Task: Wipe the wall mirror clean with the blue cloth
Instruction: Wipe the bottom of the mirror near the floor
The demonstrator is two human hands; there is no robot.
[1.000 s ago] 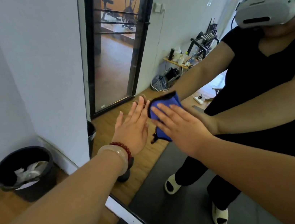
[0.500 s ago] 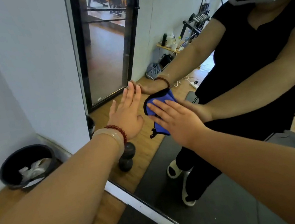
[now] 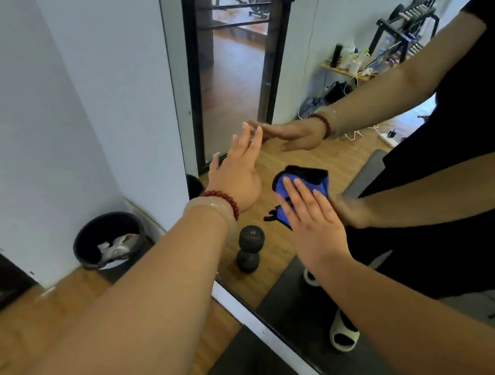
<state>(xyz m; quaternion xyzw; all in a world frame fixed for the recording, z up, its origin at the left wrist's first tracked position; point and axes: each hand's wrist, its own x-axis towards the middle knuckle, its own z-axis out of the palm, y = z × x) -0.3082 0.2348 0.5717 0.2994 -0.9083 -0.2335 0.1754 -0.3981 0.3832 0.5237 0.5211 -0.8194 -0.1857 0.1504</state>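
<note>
Two hands have drawn apart on the wall mirror (image 3: pixel 299 154) – half a second ago they lay side by side. Our left hand (image 3: pixel 235 176) has slid up and left, fingers straight and close together, tips on the glass. Our right hand (image 3: pixel 315 225) has swept lower, fingers spread flat, pressing the blue cloth (image 3: pixel 280 184) against the glass – the wipe, we judge, is working downward.

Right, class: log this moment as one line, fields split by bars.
phase: wiping | right hand: flat, presses blue cloth on mirror | left hand: open, touches mirror
</note>
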